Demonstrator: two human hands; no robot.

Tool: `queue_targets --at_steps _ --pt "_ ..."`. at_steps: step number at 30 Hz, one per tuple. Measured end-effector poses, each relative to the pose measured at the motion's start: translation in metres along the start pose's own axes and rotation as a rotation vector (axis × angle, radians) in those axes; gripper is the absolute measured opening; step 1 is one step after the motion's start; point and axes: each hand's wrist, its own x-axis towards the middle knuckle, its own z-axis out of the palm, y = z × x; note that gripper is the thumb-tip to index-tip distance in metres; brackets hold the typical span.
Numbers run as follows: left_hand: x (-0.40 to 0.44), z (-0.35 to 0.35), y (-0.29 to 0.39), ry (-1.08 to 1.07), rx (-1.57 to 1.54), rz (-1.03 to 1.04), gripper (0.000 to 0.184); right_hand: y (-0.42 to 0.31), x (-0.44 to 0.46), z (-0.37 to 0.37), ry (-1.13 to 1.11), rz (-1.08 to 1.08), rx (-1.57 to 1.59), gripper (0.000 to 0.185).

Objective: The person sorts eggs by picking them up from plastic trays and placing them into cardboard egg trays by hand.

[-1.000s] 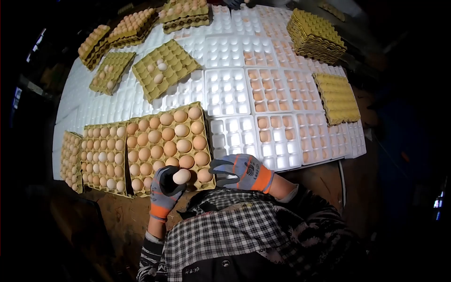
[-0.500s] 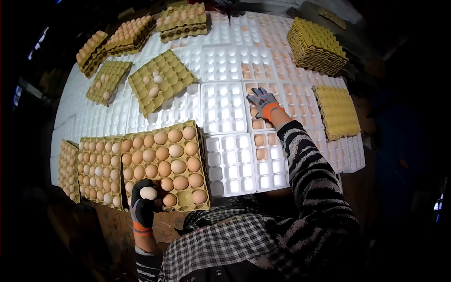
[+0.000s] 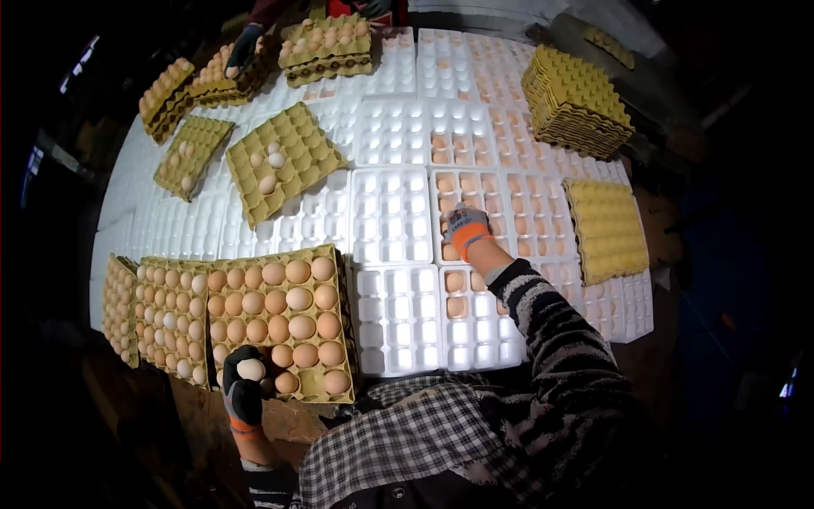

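Observation:
My left hand [image 3: 243, 392], in a dark glove with an orange cuff, is closed around a pale egg [image 3: 251, 370]. It is over the front left corner of a pulp tray [image 3: 309, 382] filled with brown eggs, with a bare cup near its front edge. My right hand [image 3: 467, 227], in a grey glove with an orange cuff, reaches down into a white foam tray [image 3: 434, 188] that holds several brown eggs. Its fingers are curled downward among the eggs, and the glove hides what they grip. In front is another foam tray [image 3: 443, 335] with two eggs [image 3: 455, 295].
White foam trays cover the table. Stacked pulp trays [image 3: 578, 102] stand at the far right, and an upturned pulp tray [image 3: 606, 229] lies nearer. A nearly bare pulp tray [image 3: 297, 140] holds a few eggs. At the back left, a co-worker's gloved hand [image 3: 246, 47] touches an egg tray.
My right hand's spread fingers have curled down into the foam tray. A co-worker's hand has come into view at the back left. The view has shifted slightly; my left hand still holds the egg.

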Motion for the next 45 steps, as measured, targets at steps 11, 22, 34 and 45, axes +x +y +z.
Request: queue_targets --at_steps 11,22,34,45 --pt "0.001 -0.015 -0.014 -0.081 -0.249 -0.037 0.056 -0.020 -0.018 -0.030 -0.209 -0.087 -0.085 0.023" --pt "0.006 -0.032 -0.013 -0.236 -0.473 -0.166 0.055 -0.117 -0.009 -0.157 0.241 -0.038 0.548 0.043" --pt "0.001 -0.058 -0.011 -0.215 -0.789 -0.159 0.054 -0.198 -0.009 -0.206 0.291 -0.491 1.127 0.042" --pt "0.012 -0.019 0.035 -0.562 1.047 0.529 0.040 -0.203 -0.282 -0.147 0.184 -0.845 0.520 0.033"
